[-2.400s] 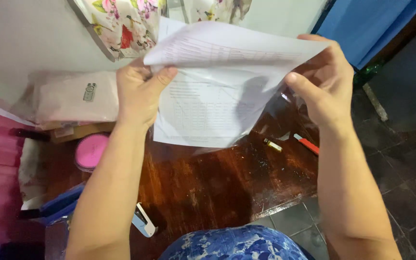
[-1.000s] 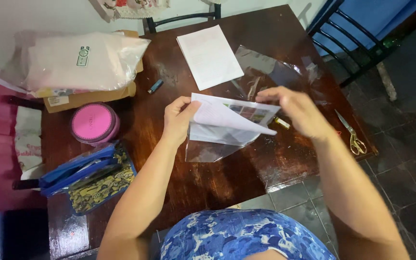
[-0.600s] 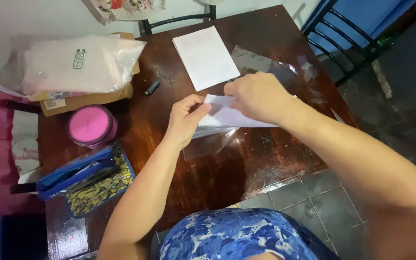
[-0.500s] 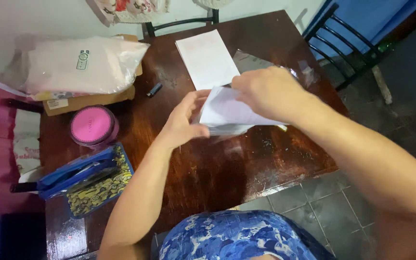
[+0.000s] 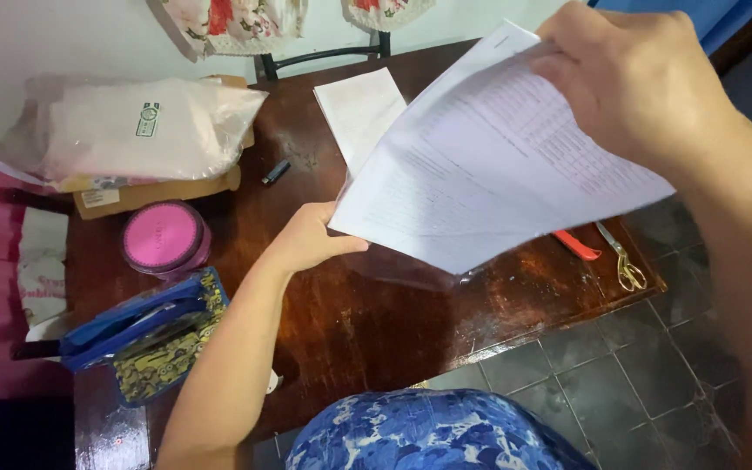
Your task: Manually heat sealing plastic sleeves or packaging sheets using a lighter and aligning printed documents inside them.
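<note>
Printed paper sheets [image 5: 489, 165]: a thin sheaf of white pages with fine grey print, now lifted off the dark wooden table [image 5: 376, 322] and held in the air, tilted, its lower corner hanging over a clear plastic sleeve [image 5: 411, 270] that lies flat on the wood. Half a second earlier the same sheets lay low at the table top under both hands; they have since been raised towards the camera, so the sleeve lies uncovered and the pages are not in it. Right hand [image 5: 646, 78]: closed in a pinch on the upper edge of the sheets, thumb in front and fingers behind. Left hand [image 5: 306, 239]: at the lower left corner, fingers curled under the paper; whether it grips or only steadies cannot be told. Surroundings, outward: a second white sheet [image 5: 354, 109] flat on the table beyond; a small dark marker cap [image 5: 276, 171]; a red cutter [image 5: 576, 245] and gold-handled scissors [image 5: 624, 261] at the right edge; a pink round tin [image 5: 164, 237]; a blue and yellow pencil case [image 5: 145, 335]; a plastic bag of white material [image 5: 141, 130] on a cardboard box [image 5: 154, 191].
</note>
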